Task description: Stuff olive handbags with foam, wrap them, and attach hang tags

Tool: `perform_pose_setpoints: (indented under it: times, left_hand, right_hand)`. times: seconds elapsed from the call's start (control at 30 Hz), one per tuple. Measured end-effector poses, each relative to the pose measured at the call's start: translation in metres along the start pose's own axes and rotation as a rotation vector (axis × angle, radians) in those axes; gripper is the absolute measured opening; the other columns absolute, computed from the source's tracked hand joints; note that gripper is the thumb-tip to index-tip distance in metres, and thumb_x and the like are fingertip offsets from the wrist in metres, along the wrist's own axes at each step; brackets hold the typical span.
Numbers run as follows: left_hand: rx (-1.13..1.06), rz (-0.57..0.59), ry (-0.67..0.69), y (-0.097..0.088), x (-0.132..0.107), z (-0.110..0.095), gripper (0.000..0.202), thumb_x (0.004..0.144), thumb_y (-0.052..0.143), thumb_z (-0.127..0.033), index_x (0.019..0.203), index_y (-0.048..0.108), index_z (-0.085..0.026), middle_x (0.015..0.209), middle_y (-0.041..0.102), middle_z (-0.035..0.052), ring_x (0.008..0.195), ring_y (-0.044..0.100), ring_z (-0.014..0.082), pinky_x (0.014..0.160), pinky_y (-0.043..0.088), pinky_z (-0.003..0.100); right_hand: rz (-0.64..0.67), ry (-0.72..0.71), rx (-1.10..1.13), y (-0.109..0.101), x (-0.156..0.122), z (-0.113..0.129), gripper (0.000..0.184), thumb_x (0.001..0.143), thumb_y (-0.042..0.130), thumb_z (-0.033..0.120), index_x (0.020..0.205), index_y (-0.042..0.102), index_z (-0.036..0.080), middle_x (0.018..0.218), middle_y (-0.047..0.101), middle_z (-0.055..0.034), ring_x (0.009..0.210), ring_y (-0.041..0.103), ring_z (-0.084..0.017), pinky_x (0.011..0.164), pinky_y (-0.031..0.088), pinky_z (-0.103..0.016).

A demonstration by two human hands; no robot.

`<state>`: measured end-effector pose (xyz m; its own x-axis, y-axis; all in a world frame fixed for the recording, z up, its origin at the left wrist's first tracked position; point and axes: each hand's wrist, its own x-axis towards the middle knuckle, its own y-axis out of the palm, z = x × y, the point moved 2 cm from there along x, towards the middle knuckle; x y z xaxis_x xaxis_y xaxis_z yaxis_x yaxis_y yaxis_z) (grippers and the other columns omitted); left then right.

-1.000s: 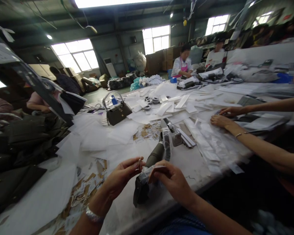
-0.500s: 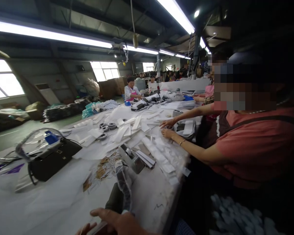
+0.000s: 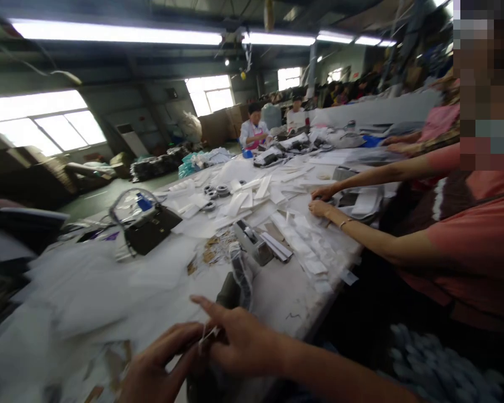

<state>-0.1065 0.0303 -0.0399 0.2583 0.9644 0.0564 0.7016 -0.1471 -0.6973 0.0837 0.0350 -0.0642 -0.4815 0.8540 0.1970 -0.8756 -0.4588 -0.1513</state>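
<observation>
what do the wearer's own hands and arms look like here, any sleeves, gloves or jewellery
Both are bare: no gloves on the left hand or the right hand, and no rings that the blurred picture lets me make out. The right forearm runs off to the lower right with no sleeve in view. The left wrist is cut off by the bottom edge, so anything worn there cannot be seen.

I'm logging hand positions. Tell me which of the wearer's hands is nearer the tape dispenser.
Right. The right hand lies just below the tape dispenser; the left hand is lower and farther left.
</observation>
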Motion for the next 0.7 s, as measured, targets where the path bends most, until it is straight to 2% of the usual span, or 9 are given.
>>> perform_pose_setpoints:
  times: [0.07, 0.13, 0.23, 0.3, 0.4, 0.47, 0.57, 0.63, 0.7]
  left_hand:
    - [0.012, -0.062, 0.014, -0.005, -0.006, -0.027, 0.021, 0.083, 0.069, -0.044, 0.099, 0.077, -0.035, 0.105, 0.076, 0.0019, 0.095, 0.071, 0.0253, 0.083, 0.057, 0.030]
    - [-0.001, -0.125, -0.026, -0.004, -0.012, -0.042, 0.020, 0.083, 0.070, -0.041, 0.100, 0.077, -0.032, 0.102, 0.075, 0.0027, 0.092, 0.070, 0.0238, 0.081, 0.055, 0.030]
    - [-0.104, -0.273, -0.177, -0.001, -0.024, -0.041, 0.032, 0.080, 0.075, -0.043, 0.108, 0.071, -0.028, 0.092, 0.074, 0.0028, 0.082, 0.069, 0.0212, 0.076, 0.054, 0.030]
    - [-0.222, -0.338, -0.235, 0.002, -0.032, -0.035, 0.040, 0.080, 0.075, -0.044, 0.114, 0.066, -0.026, 0.087, 0.072, 0.0016, 0.081, 0.069, 0.0200, 0.075, 0.054, 0.029]
    - [-0.323, -0.439, -0.244, 0.003, -0.042, -0.031, 0.044, 0.080, 0.075, -0.045, 0.118, 0.062, -0.026, 0.087, 0.070, 0.0006, 0.082, 0.068, 0.0187, 0.076, 0.054, 0.029]
    - [-0.286, -0.539, -0.227, -0.001, -0.048, -0.035, 0.045, 0.079, 0.077, -0.045, 0.117, 0.064, -0.026, 0.088, 0.069, 0.0009, 0.084, 0.067, 0.0183, 0.079, 0.054, 0.028]
    - [-0.141, -0.663, -0.132, -0.007, -0.057, -0.052, 0.038, 0.077, 0.079, -0.043, 0.111, 0.069, -0.029, 0.090, 0.072, 0.0012, 0.085, 0.067, 0.0192, 0.083, 0.054, 0.031]
    - [0.007, -0.594, 0.010, -0.002, -0.063, -0.067, 0.026, 0.080, 0.077, -0.036, 0.105, 0.073, -0.031, 0.087, 0.074, 0.0015, 0.081, 0.069, 0.0201, 0.082, 0.055, 0.033]
    - [0.130, -0.312, 0.188, 0.015, -0.068, -0.080, 0.022, 0.087, 0.069, -0.029, 0.107, 0.074, -0.033, 0.091, 0.077, 0.0041, 0.081, 0.071, 0.0223, 0.079, 0.056, 0.036]
  right_hand:
    - [0.038, 0.043, 0.390, -0.001, -0.002, 0.002, 0.088, 0.078, 0.070, 0.024, 0.155, 0.028, 0.024, 0.110, 0.074, -0.0054, 0.096, 0.070, -0.020, 0.089, 0.054, -0.034]
    - [-0.012, 0.126, 0.714, 0.000, -0.003, -0.002, 0.084, 0.081, 0.072, 0.030, 0.154, 0.031, 0.020, 0.113, 0.073, -0.0092, 0.099, 0.070, -0.020, 0.093, 0.053, -0.037]
    - [-0.159, 0.185, 0.785, 0.001, -0.009, -0.008, 0.070, 0.085, 0.073, 0.037, 0.145, 0.044, 0.019, 0.107, 0.076, -0.0100, 0.097, 0.071, -0.020, 0.096, 0.052, -0.038]
    - [-0.167, 0.159, 0.658, 0.002, -0.015, -0.010, 0.058, 0.087, 0.070, 0.040, 0.138, 0.052, 0.019, 0.103, 0.076, -0.0090, 0.098, 0.071, -0.022, 0.096, 0.052, -0.040]
    - [-0.169, 0.036, 0.267, -0.001, -0.024, -0.013, 0.043, 0.090, 0.066, 0.038, 0.130, 0.060, 0.023, 0.103, 0.076, -0.0058, 0.101, 0.070, -0.022, 0.101, 0.050, -0.042]
    - [-0.200, -0.083, -0.030, -0.003, -0.026, -0.018, 0.042, 0.090, 0.067, 0.031, 0.131, 0.061, 0.027, 0.109, 0.074, -0.0045, 0.106, 0.067, -0.022, 0.104, 0.049, -0.041]
    - [-0.220, -0.232, -0.363, -0.003, -0.022, -0.031, 0.039, 0.088, 0.066, 0.022, 0.126, 0.067, 0.030, 0.118, 0.070, -0.0058, 0.109, 0.062, -0.024, 0.097, 0.053, -0.041]
    - [-0.207, -0.289, -0.486, -0.001, -0.016, -0.038, 0.032, 0.091, 0.063, 0.019, 0.119, 0.072, 0.029, 0.114, 0.071, -0.0066, 0.104, 0.061, -0.025, 0.090, 0.055, -0.040]
    - [-0.184, -0.322, -0.536, 0.001, -0.009, -0.041, 0.030, 0.094, 0.059, 0.019, 0.118, 0.073, 0.029, 0.110, 0.072, -0.0065, 0.099, 0.060, -0.024, 0.086, 0.055, -0.038]
